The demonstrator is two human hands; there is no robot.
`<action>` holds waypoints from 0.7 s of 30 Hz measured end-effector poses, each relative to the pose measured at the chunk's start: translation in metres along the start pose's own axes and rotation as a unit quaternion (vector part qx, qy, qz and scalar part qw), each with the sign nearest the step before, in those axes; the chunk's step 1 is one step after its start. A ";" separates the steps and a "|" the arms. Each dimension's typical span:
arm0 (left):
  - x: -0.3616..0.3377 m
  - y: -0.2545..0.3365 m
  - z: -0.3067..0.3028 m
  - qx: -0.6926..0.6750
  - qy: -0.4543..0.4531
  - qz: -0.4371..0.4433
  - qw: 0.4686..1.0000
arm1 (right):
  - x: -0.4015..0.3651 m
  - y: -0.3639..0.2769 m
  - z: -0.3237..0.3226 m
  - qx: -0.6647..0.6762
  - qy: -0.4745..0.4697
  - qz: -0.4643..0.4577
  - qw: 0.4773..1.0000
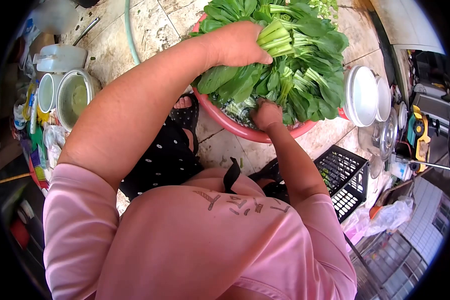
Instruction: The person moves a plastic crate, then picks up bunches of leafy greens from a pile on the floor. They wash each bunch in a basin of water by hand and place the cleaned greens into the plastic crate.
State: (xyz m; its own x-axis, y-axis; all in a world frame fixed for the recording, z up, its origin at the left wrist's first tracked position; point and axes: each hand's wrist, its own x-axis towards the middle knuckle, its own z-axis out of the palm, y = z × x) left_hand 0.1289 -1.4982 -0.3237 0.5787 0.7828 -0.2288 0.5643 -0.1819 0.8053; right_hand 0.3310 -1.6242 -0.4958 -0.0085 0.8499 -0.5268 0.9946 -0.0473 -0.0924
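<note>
A pink basin (237,130) at the top centre is piled with leafy greens (317,97), with pale stems and broad dark leaves. My left hand (239,44) is closed on a bunch of greens (276,38), its cut pale stems pointing right past the thumb. Near the basin's front rim, my right hand (266,115) reaches down among the leaves with curled fingers. What those fingers hold, if anything, is hidden. Beside this hand, water with bits of leaf shows in the basin.
A black plastic crate (342,175) stands at the right, close to my right forearm. White buckets (362,95) are beside the basin, and a round tub (76,95) stands at the left. A green hose (130,32) runs over the dirty tiled floor.
</note>
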 end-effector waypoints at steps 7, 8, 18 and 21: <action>0.005 -0.004 0.009 0.060 0.044 -0.021 0.997 | -0.032 0.017 -0.057 0.454 0.092 -0.072 0.883; 0.005 -0.004 0.011 0.071 0.054 -0.029 0.996 | -0.037 0.013 -0.070 0.535 0.102 -0.077 0.835; -0.005 0.007 0.033 -0.293 -0.046 -0.034 0.954 | -0.061 -0.049 -0.144 0.717 0.183 -0.014 0.673; -0.005 0.003 0.042 -0.357 -0.049 0.021 0.933 | -0.063 -0.049 -0.148 0.724 0.137 -0.041 0.675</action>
State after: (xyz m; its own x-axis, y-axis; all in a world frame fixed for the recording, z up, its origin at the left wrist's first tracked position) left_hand 0.1528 -1.5277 -0.3429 0.6632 0.7187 -0.2090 0.0244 0.2583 0.9658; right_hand 0.2980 -1.5973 -0.3333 0.1602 0.9365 -0.3119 -0.1529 -0.2886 -0.9452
